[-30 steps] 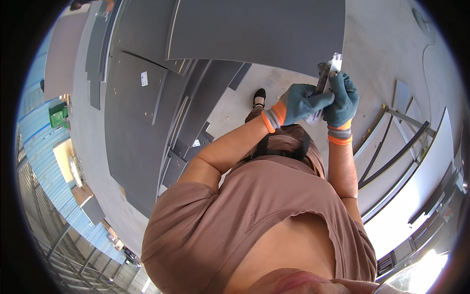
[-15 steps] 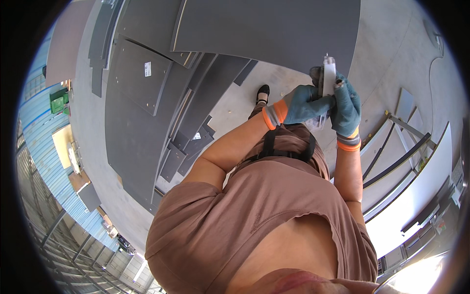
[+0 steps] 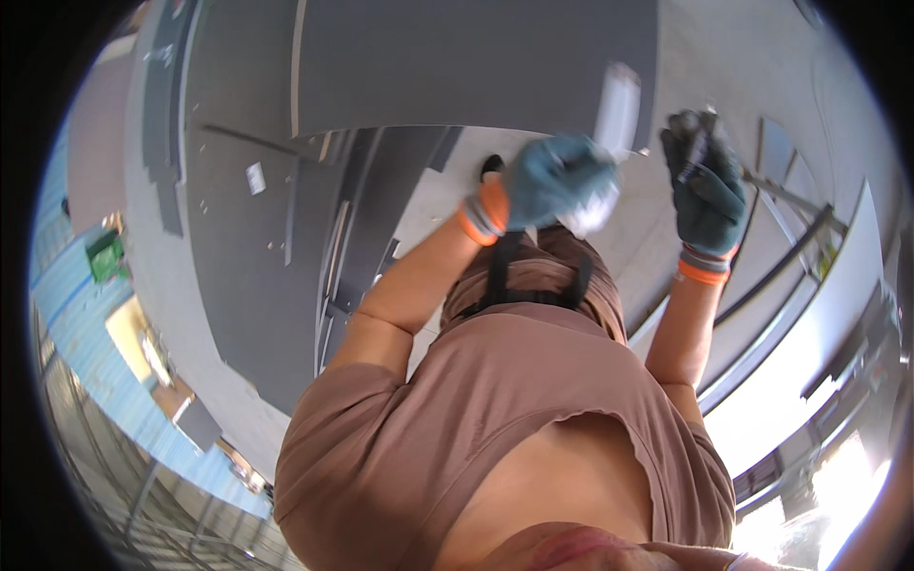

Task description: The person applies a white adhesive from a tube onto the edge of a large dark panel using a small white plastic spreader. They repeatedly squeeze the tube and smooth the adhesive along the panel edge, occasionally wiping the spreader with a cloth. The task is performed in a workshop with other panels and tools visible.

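Note:
My left hand (image 3: 557,181), in a blue-grey glove with an orange cuff, is closed around the lower end of a pale, flat, elongated piece (image 3: 617,112) that sticks up and is blurred. My right hand (image 3: 709,195), in the same kind of glove, is held apart to the right. Its fingers are curled around something small and dark (image 3: 698,143) that I cannot make out. Both hands hover in front of my chest, above a concrete floor. Black straps (image 3: 505,276) cross my brown shirt below the hands.
Large dark grey panels (image 3: 457,67) lie on the floor ahead and to the left, with more stacked sheets (image 3: 257,257) beside them. My shoe (image 3: 490,167) shows under the left wrist. Metal frame bars (image 3: 781,266) and a white panel (image 3: 819,343) lie to the right.
The two hands were together on the pale piece. The right hand has now come off it and moved right, while the left hand keeps hold of it. The view has shifted closer.

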